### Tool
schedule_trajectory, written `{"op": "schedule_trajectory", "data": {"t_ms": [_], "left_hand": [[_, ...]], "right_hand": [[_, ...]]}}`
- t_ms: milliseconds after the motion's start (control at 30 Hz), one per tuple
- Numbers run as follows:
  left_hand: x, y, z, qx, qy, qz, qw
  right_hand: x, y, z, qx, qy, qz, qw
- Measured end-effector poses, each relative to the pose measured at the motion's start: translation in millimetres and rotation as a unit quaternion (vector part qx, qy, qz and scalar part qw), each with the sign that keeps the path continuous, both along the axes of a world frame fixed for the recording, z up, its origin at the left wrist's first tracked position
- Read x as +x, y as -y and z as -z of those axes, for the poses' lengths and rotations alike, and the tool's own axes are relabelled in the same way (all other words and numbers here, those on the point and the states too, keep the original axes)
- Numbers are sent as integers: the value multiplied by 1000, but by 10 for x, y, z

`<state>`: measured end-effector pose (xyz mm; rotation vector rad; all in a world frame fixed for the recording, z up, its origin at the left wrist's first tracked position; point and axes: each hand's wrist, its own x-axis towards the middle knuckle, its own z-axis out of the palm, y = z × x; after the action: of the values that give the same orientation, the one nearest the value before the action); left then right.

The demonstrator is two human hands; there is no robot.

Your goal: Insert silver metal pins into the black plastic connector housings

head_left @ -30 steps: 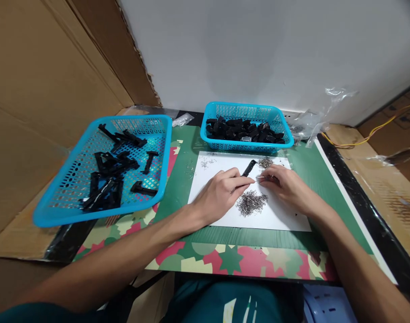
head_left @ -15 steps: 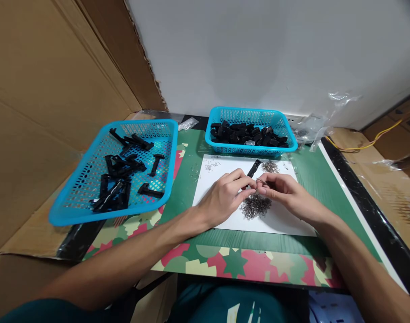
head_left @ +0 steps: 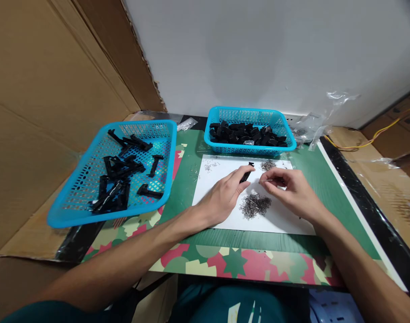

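Observation:
My left hand (head_left: 221,193) is closed around a black plastic part (head_left: 246,176), gripping it between thumb and fingers over a white sheet (head_left: 230,166). To its right, my right hand (head_left: 292,190) pinches a thin metal wire piece (head_left: 267,180), whose exact shape is too small to make out. Just below both hands lies a pile of small bent metal wire pieces (head_left: 255,205). A smaller pile of similar pieces (head_left: 268,165) sits above my right hand's fingers.
At left, a blue basket (head_left: 173,166) holds loose black plastic parts (head_left: 124,166). Behind the sheet, another blue basket (head_left: 248,149) is filled with black pieces (head_left: 238,133). Scattered wires (head_left: 210,167) lie on the sheet's left. Cardboard (head_left: 57,89) flanks the left side.
My hands have moved apart; they were together at the black part. The part now stands more upright in my left hand, and my right hand has shifted slightly right.

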<state>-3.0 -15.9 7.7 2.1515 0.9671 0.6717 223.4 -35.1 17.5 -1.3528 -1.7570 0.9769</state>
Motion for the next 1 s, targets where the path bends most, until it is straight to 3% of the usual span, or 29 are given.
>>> {"op": "schedule_trajectory", "data": {"t_ms": [67,167,333,533,700,1000], "left_hand": [[4,2,12,-11,-25,-21,999],[11,-13,57,9,-42,0,999],[12,-43,103,51,-29,29,998],[-10,-33,102,70,-106,15,992],[-2,-36,139,86,-75,40,993],[7,-35,174,107,-69,78,989]], "right_hand": [[39,-34,27,-1,-5,55,998],[72,-73,63,-13,3,97,995],[-8,-94,113,-29,36,104,994],[-114,-91,129,-29,73,114,990],[-91,-92,112,-34,85,128,987],[9,-100,97,-37,102,90,990]]}}
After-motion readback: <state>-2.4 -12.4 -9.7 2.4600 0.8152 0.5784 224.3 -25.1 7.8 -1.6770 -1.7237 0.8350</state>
